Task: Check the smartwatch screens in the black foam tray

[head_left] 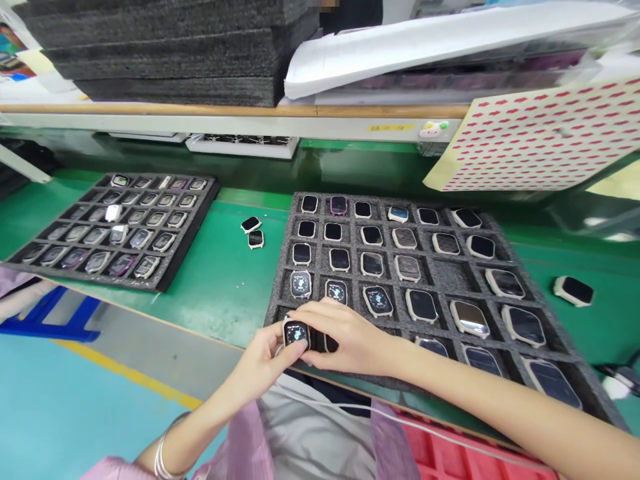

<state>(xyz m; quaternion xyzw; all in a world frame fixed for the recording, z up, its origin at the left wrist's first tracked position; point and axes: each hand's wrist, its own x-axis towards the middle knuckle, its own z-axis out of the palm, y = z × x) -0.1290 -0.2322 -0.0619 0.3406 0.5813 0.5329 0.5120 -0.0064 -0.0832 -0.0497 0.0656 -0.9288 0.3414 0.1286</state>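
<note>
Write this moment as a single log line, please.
left hand: holding lit watch | right hand: touching same watch | nearby: foam tray with more watches | green table: loose watches

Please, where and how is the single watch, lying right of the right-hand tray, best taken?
Probably by opposite edges of its pale case, from above with the right hand: the watch lies face up on the green table, outside the tray, edges exposed.

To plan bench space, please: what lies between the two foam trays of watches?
In the head view, two loose watches and tiny pale specks, on green bench.
</note>
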